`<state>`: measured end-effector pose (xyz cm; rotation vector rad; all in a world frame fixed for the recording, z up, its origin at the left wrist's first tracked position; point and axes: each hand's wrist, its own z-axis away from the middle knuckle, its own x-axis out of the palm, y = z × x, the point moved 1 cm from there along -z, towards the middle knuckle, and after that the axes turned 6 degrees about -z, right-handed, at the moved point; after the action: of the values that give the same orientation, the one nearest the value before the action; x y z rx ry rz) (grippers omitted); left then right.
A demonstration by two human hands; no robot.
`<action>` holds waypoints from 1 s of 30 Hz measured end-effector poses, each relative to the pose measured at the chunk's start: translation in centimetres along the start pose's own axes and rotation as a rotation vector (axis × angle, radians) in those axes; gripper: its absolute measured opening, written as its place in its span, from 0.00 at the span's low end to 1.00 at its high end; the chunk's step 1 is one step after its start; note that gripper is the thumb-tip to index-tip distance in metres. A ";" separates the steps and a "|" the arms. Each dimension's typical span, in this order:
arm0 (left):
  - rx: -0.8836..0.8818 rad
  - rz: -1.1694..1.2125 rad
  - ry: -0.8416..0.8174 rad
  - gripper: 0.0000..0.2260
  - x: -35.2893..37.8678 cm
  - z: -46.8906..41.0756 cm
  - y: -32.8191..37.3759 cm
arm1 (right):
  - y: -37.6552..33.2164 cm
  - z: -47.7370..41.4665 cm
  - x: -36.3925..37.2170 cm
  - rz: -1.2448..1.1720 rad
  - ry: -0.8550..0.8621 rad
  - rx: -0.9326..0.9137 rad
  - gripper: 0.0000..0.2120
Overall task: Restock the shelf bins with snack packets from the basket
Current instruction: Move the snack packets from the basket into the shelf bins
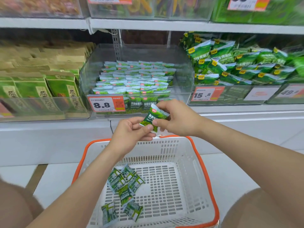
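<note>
1. Kraft-paper and green bags fill the far-L bin, standing face-out so the labels read.
2. Acrylic bin, w/ an 8.8 price tag, holds small green pkts in neat rows. Its rear part looks unfilled, so it's prob. the restock target.
3. Left hand: thumb & fingers pinch the lower end of one snack packet, held above the basket and just in front of that bin's front wall.
4. Right hand pinches the same pkt's upper end. The two-hand hold is likely to square it up, label fwd, before it's slotted into a row.
5. Basket, white w/ orange rim, sits below both hands. A few matching pkts lie loose on its L side, so it's nearly emptied, I'd judge.
6. Bigger green bags heap in the R bin, tagged 15.8.
7. White shelving, pale floor tiles: a shop aisle, evenly lit.
</note>
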<state>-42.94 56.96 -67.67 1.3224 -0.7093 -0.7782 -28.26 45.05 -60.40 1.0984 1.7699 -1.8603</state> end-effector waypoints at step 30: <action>0.431 -1.661 0.316 0.30 -1.7 -8.2 9.0 | 2.6 -16.6 -7.7 1.017 0.165 0.312 0.19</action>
<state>-36.34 63.66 -59.72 2.2900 0.7403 -1.6610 -16.65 58.49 -55.28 1.8354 0.6816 -1.3957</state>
